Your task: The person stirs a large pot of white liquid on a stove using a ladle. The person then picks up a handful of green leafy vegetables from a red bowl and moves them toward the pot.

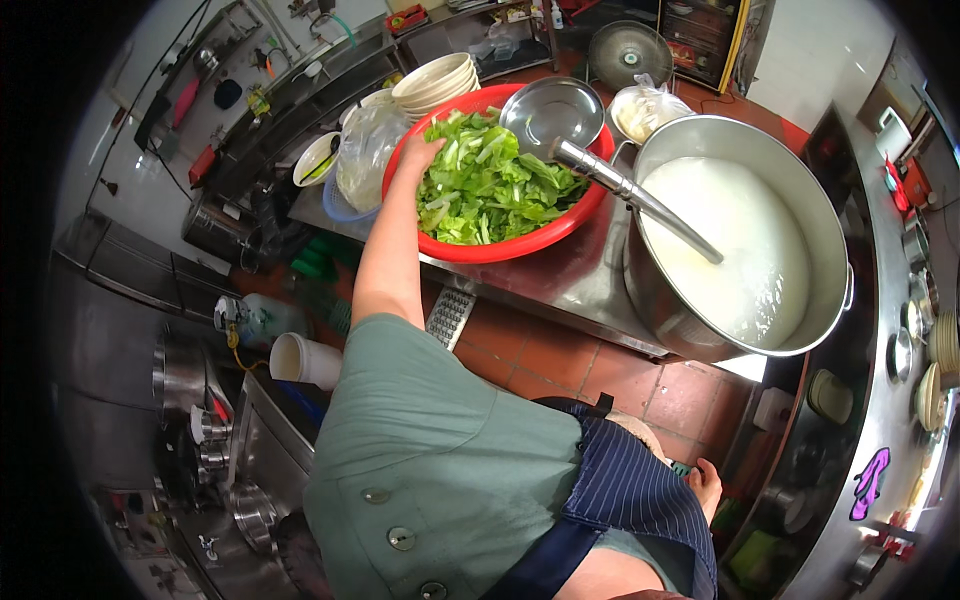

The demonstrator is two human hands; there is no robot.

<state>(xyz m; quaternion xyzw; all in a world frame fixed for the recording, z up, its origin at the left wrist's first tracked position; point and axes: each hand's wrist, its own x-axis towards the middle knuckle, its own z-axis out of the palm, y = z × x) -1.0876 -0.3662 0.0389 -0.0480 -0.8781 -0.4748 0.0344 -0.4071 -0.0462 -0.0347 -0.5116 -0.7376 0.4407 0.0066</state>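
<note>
My left hand (424,154) reaches over the left rim of a red plastic basin (510,251), its fingers partly hidden among chopped leafy greens (499,184); whether they grip any is unclear. A round metal bowl (551,112) rests at the basin's back right, on the greens and against the rim. Down by the striped apron (634,480), my right hand (705,487) hangs partly hidden, fingers loosely bent, with nothing seen in it. To the basin's right stands a large metal pot (675,311) of whitish liquid (739,225), a metal tube-like tool (637,196) leaning in it across the rim.
Stacked cream bowls (435,79), a clear plastic bag (371,154) in a blue basket (349,210) and a small bowl (315,161) stand left of the basin. Behind the pot sits a bagged bowl (649,109). A white bucket (304,360) is at lower left; a steel counter edge (547,307) fronts me.
</note>
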